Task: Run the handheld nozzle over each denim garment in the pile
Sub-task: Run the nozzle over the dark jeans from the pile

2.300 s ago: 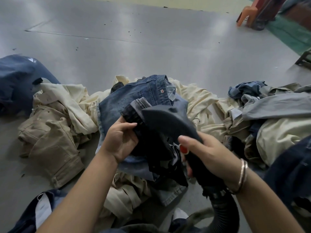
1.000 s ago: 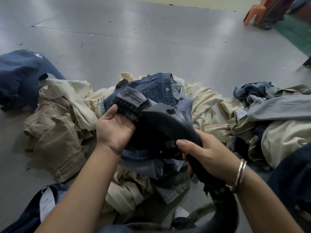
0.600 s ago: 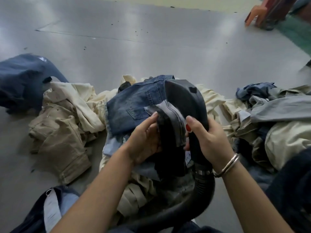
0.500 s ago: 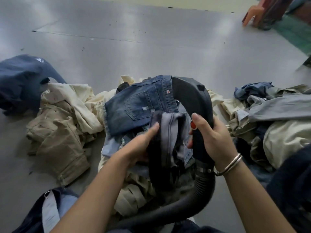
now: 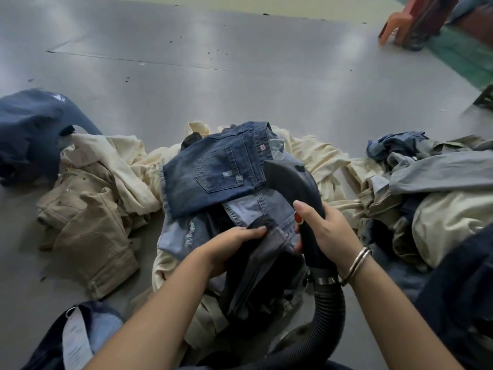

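Both forearms bare, reaching fwd from bottom edge, converging mid-frame. Left hand (image 5: pixel 234 243): palm down, fingers curled w/ tips pinching a fold of dark denim garment (image 5: pixel 256 273). Right hand (image 5: pixel 324 231): wrapped round the black nozzle (image 5: pixel 296 188) handle, thumb laid along its top near the red button; fingers prob. curled underneath, hidden. Metal bangle (image 5: pixel 357 263) on right wrist.

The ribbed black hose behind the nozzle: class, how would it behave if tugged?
The hose would probably flex rather than stay stiff, since it already curves below the nozzle in the right hand. Its ribs might snag the cream garments.
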`<action>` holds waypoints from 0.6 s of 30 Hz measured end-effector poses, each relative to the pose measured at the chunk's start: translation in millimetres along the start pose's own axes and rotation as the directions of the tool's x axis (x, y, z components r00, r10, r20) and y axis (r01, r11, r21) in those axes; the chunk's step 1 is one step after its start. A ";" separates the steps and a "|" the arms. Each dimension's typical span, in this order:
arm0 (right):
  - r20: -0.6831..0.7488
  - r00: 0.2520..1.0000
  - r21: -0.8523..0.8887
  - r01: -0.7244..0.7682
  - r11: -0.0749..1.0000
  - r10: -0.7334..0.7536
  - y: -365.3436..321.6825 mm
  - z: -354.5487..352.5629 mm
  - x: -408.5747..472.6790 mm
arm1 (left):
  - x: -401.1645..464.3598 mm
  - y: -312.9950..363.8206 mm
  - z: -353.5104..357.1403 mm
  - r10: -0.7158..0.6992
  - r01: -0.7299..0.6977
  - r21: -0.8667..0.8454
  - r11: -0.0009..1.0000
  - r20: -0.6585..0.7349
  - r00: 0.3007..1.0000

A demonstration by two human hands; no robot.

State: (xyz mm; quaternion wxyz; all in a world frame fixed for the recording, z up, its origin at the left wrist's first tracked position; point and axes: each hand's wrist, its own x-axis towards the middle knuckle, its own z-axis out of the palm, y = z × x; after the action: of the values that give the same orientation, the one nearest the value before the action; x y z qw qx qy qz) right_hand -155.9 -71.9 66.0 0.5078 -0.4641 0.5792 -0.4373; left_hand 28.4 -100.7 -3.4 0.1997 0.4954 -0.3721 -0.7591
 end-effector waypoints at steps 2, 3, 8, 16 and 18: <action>0.015 1.000 0.035 -0.004 0.999 0.003 -8.9 -0.8 -6.0 | 0.7 3.2 4.0 0.070 -0.086 -0.210 0.974 -0.083 0.994; 0.032 0.999 0.047 -0.010 0.999 0.009 -13.7 -1.5 -9.6 | 0.9 5.3 3.5 0.113 -0.142 -0.322 0.936 -0.106 0.988; 0.223 0.975 -0.044 0.013 0.999 -0.003 -34.2 3.3 -30.8 | -16.7 33.6 -2.7 0.389 -0.358 -0.680 0.640 -0.115 0.914; 0.252 0.968 -0.224 0.052 0.973 0.006 -36.1 25.9 -33.3 | -24.1 41.0 1.3 0.470 -0.383 -0.709 0.592 -0.082 0.879; 0.213 0.977 -0.206 0.043 0.978 0.002 -35.6 29.6 -27.7 | -24.8 39.9 3.2 0.445 -0.338 -0.721 0.604 -0.047 0.894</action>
State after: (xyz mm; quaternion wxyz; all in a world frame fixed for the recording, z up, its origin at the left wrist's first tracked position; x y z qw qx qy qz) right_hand -121.7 -52.4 102.9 0.5104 -0.5650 0.5598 -0.3271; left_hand 33.5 -108.5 42.8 0.5108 0.2313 -0.1610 -0.8122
